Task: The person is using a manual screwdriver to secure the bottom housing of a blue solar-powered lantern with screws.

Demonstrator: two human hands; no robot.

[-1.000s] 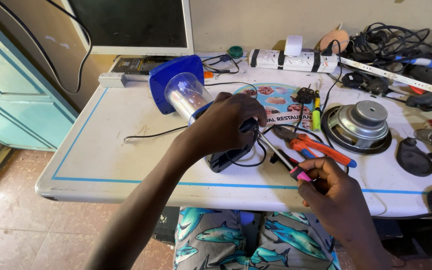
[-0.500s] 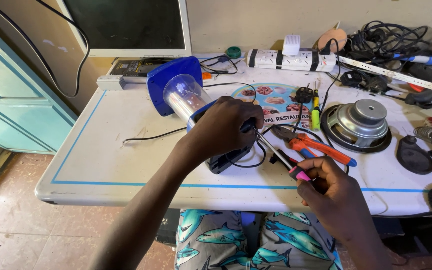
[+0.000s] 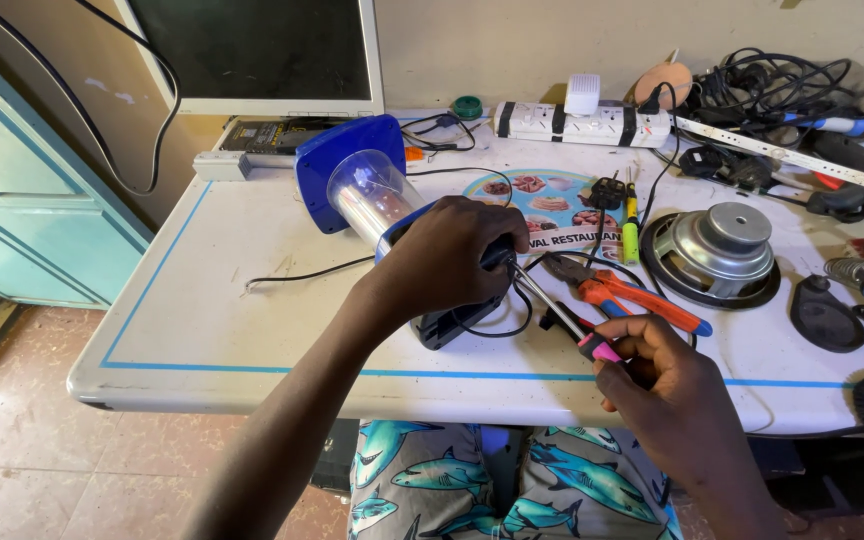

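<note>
Gripping blue lantern (image 3: 372, 200) (round placemat (image 3: 552, 205) behind)

Lantern (image 3: 377, 205) lying on its side at mid-table (image 3: 202, 300), under the left hand (image 3: 447, 255). Screwdriver (image 3: 552, 310) running from the right hand (image 3: 652, 365), nearer the front edge, up to the lantern's base. Pliers (image 3: 622, 295) just right of that shaft, speaker (image 3: 717, 250) farther right. Monitor (image 3: 252, 55) and power strip (image 3: 582, 122) along the back.
</note>
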